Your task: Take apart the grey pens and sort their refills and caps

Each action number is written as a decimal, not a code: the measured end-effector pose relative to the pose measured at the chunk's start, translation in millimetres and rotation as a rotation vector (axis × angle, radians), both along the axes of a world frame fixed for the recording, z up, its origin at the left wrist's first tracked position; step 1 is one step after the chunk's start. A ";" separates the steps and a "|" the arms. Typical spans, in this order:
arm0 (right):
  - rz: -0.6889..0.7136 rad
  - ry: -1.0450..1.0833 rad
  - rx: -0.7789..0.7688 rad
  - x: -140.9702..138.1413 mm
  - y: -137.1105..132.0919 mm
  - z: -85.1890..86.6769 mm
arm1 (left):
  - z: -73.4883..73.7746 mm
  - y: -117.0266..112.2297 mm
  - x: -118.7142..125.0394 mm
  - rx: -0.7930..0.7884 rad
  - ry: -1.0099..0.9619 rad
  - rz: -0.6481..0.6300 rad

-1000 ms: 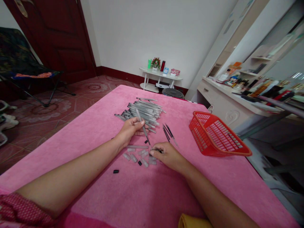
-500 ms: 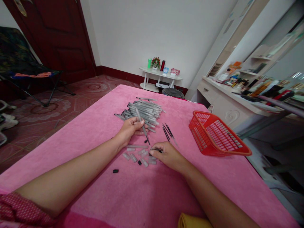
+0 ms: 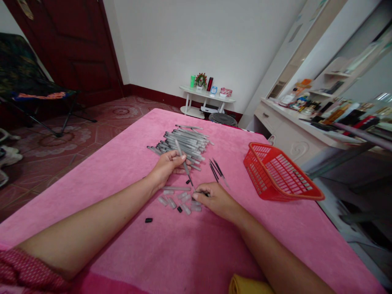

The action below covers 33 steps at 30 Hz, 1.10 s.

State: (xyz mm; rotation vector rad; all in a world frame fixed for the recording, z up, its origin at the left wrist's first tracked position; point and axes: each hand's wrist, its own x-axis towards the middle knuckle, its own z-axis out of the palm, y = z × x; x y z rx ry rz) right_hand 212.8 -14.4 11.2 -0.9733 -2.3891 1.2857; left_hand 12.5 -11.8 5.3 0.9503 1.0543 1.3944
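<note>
1. a small black cap [image 3: 149, 220] lies alone on the pink cloth [image 3: 122, 171].
2. the left hand [image 3: 167, 165] closes thumb and fingers around a grey pen [image 3: 184, 165], which is tilted with its tip toward the right hand.
3. behind lies a pile of grey pens [image 3: 186, 141]; their print is too small to read.
4. clear caps [image 3: 171, 203] lie scattered between the hands.
5. the right hand [image 3: 216, 199] pinches a dark piece [image 3: 203, 193], just beside the pen's tip.
6. black refills [image 3: 217, 168] lie near it, and a red basket [image 3: 281, 175] stands farther right.

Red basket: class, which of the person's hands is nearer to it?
Right. The right hand lies left of the red basket, apart from it; the left hand is farther left, holding a grey pen beside the pen pile.
</note>
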 end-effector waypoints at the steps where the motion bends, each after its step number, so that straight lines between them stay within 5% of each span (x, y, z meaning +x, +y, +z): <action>1: 0.000 0.001 -0.002 0.0 -0.1 -0.1 | -0.3 0.2 -0.1 0.000 0.002 -0.002; 33: 0.008 -0.013 0.024 1.0 1.7 -3.1 | 0.6 -0.1 0.4 -0.016 0.020 0.000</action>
